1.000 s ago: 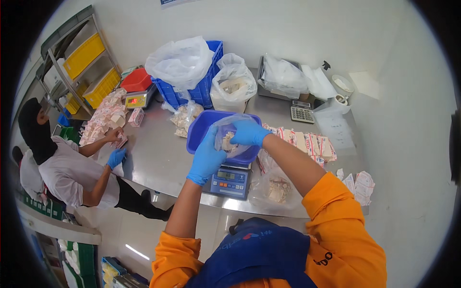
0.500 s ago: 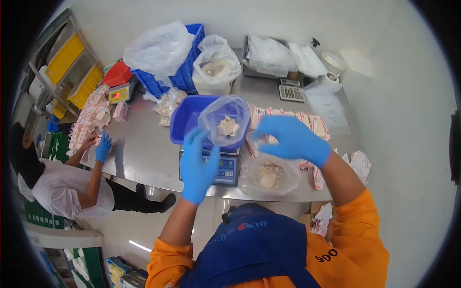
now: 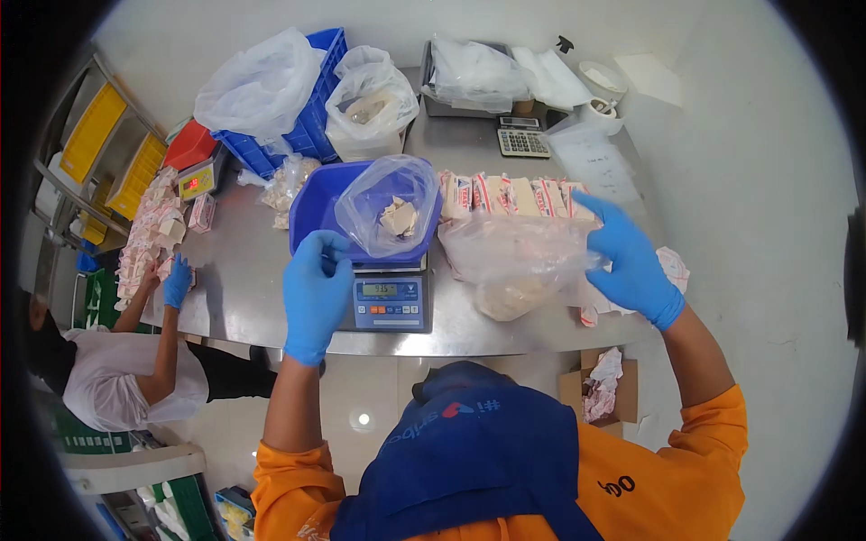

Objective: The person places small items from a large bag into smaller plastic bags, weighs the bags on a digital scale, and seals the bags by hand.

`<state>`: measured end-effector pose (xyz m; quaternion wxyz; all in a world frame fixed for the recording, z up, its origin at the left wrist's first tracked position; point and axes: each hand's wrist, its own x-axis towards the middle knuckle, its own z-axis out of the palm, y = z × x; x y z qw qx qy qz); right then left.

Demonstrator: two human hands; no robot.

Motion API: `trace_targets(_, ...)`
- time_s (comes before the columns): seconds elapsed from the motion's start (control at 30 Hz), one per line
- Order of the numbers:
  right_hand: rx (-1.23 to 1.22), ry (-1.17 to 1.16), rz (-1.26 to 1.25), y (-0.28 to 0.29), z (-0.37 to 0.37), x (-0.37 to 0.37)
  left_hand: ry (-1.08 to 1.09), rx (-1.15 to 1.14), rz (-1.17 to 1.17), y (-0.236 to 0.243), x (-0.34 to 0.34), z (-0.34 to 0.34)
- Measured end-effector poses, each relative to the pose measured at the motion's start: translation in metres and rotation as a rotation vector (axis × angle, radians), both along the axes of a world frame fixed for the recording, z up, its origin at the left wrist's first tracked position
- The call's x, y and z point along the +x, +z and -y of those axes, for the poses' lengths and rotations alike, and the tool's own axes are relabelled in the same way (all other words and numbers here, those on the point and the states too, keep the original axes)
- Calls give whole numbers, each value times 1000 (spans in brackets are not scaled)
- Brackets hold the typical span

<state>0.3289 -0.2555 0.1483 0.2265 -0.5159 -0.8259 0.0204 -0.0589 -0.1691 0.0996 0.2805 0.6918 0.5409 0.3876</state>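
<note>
On the steel table (image 3: pixel 244 298), one blue tray (image 3: pixel 317 209) is set on one blue scale (image 3: pixel 390 302), and one clear bag (image 3: pixel 390 206) with pale chunks is sat in it, gripped at its near edge by the gloved left hand (image 3: pixel 316 293). Just right of that, a second clear bag (image 3: pixel 514 261) is touched by the right hand (image 3: pixel 631 261), fingers spread wide. Behind it, a row of about five red-and-white packs (image 3: pixel 505 194) is lined up, with one grey calculator (image 3: pixel 523 142) further back.
</note>
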Motion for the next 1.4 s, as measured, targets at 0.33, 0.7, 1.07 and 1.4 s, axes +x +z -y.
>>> trace_targets(0.33,-367,-67,-701,101,6,-47,-781,-583,407,-98,97,65)
trace_targets(0.7,-123,77,-493,166,-71,-135,-817,-614,885,-59,118,63)
trace_targets(1.07,-507,22,57,156,-128,-133,-764,-882,1415,-62,106,45)
trace_targets(1.4,-284,34,113,170,-211,-179,-782,-972,1800,-31,134,17)
